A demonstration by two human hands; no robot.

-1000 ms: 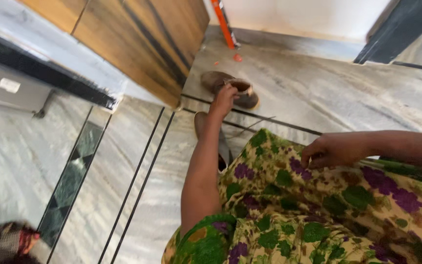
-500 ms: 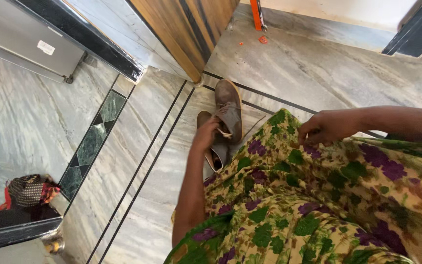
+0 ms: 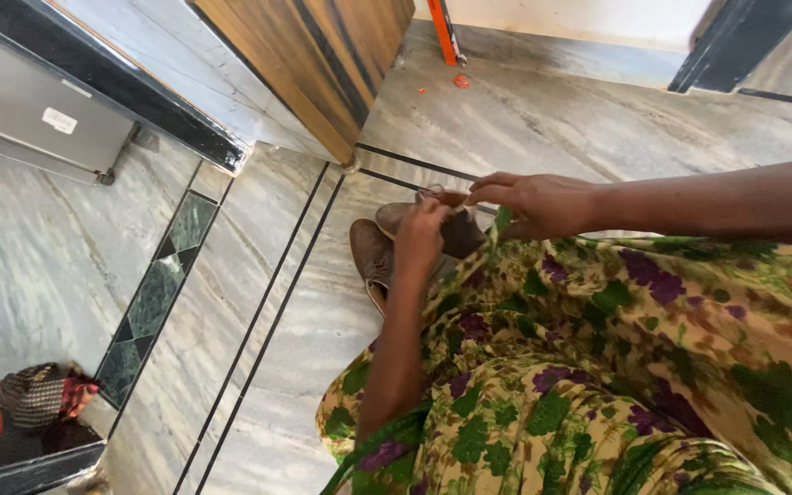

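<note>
Two brown shoes sit near my lap on the marble floor. My left hand grips the raised brown shoe, held just above the edge of my floral dress. My right hand reaches in from the right, its fingers pinching at the top of that same shoe. The second brown shoe lies flat on the floor just left of my left wrist, partly hidden by my forearm.
A wooden door stands open ahead, with a black-framed threshold to its left. A grey metal box sits at far left. A bundle of cloth lies at lower left. An orange pole leans near the far wall.
My left hand pulled the far shoe back from beside the door and lifted it to my lap. My right hand moved left off the dress onto the shoe.
</note>
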